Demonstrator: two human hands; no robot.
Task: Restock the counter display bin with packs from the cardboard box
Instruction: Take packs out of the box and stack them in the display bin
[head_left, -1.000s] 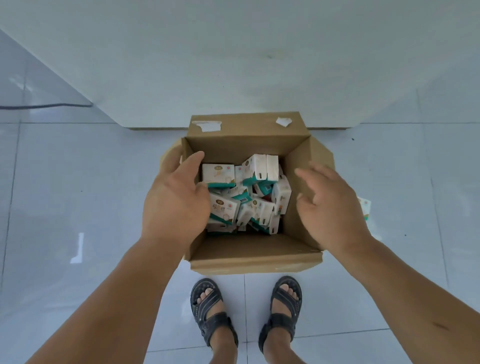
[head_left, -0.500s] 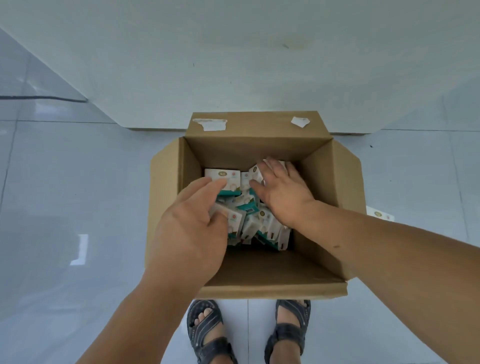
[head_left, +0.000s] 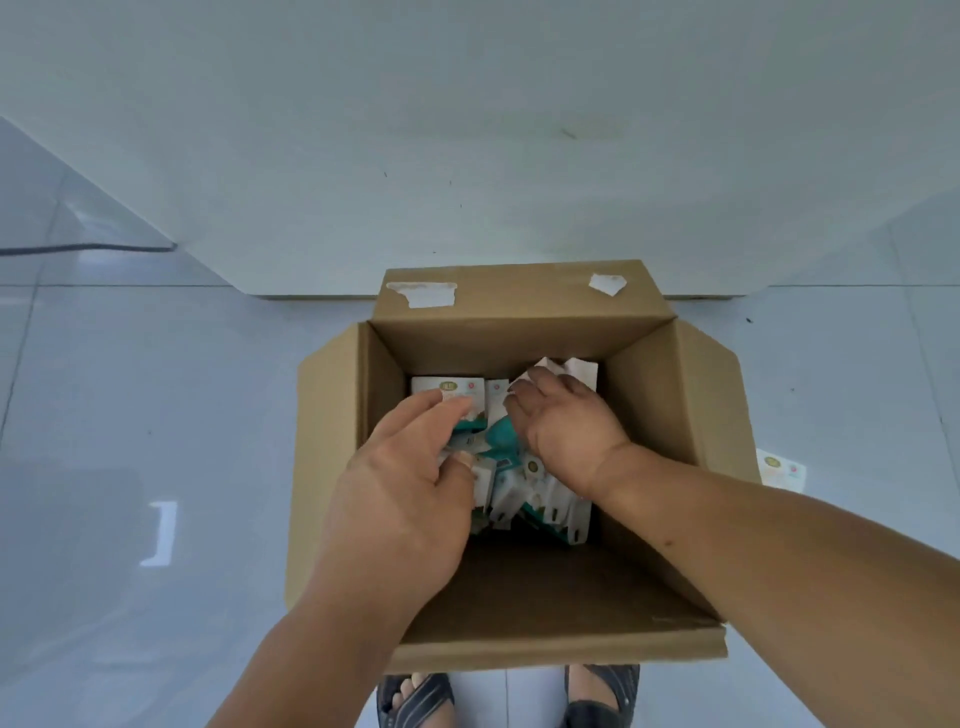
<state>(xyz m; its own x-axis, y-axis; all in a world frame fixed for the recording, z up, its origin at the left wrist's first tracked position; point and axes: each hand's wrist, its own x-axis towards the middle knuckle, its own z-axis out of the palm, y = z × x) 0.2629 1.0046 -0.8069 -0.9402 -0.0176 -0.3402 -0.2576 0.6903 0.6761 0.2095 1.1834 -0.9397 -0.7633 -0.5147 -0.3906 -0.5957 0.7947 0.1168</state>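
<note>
An open cardboard box (head_left: 670, 426) stands on the floor in front of me. Inside lies a jumble of several white-and-teal packs (head_left: 540, 499). Both my hands are down in the box. My left hand (head_left: 410, 499) lies over the left side of the pile, its thumb and fingers closing on a pack there. My right hand (head_left: 566, 426) reaches to the far right of the pile, with its fingers curled round white packs (head_left: 576, 370) at the back wall. The display bin is not in view.
A white counter front (head_left: 467, 156) rises just behind the box. One loose pack (head_left: 782, 470) lies on the glossy tiled floor to the right of the box. My sandalled feet (head_left: 415, 701) stand at the box's near edge. A dark cable (head_left: 83, 248) runs along the floor at far left.
Both hands came from above the box's sides down into it. The right hand moved onto the far packs and curled round them; the left closed on a pack at the left.
</note>
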